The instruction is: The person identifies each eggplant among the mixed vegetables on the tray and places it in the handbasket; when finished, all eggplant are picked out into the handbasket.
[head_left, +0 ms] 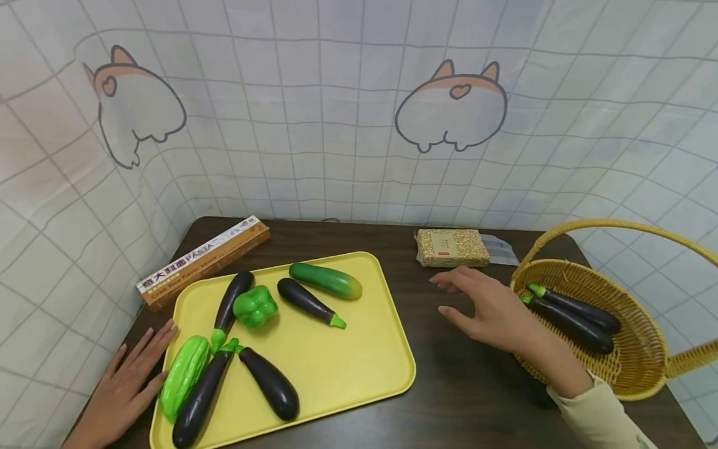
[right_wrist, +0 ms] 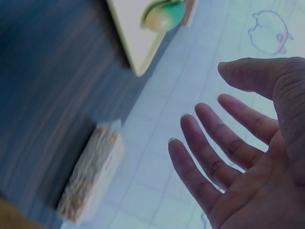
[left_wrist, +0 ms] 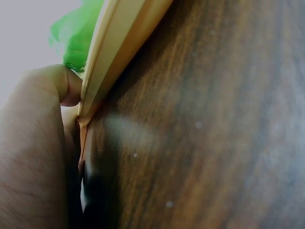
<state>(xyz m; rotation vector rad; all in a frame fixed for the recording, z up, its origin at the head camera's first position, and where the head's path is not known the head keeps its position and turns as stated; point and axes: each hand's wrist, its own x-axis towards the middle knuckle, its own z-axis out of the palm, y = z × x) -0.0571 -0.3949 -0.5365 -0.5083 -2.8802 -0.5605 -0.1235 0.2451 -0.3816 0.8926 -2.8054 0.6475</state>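
Observation:
My left hand [head_left: 126,380] rests at the left edge of the yellow tray [head_left: 348,368], its fingers extended and thumb at the rim. On the tray, a light green bumpy gourd [head_left: 184,377] lies nearest that hand. Eggplants [head_left: 204,396] lie beside it, another eggplant [head_left: 272,383] to their right, one more [head_left: 232,305] behind. A green bell pepper [head_left: 255,307], a further eggplant [head_left: 308,302] and a green cucumber [head_left: 326,280] lie towards the back. Between tray and wicker basket [head_left: 645,324], my right hand [head_left: 493,308] hovers with nothing in it, fingers spread. Two eggplants [head_left: 572,324] lie in the basket.
A pasta box [head_left: 204,262] lies slanted behind the tray's left side. A vacuum-packed bag of pale kernels [head_left: 453,247] sits at the back, just beyond my right hand. The basket's tall handle [head_left: 606,223] arches over it. A tiled-pattern curtain [head_left: 348,125] hangs behind the dark table [head_left: 449,399].

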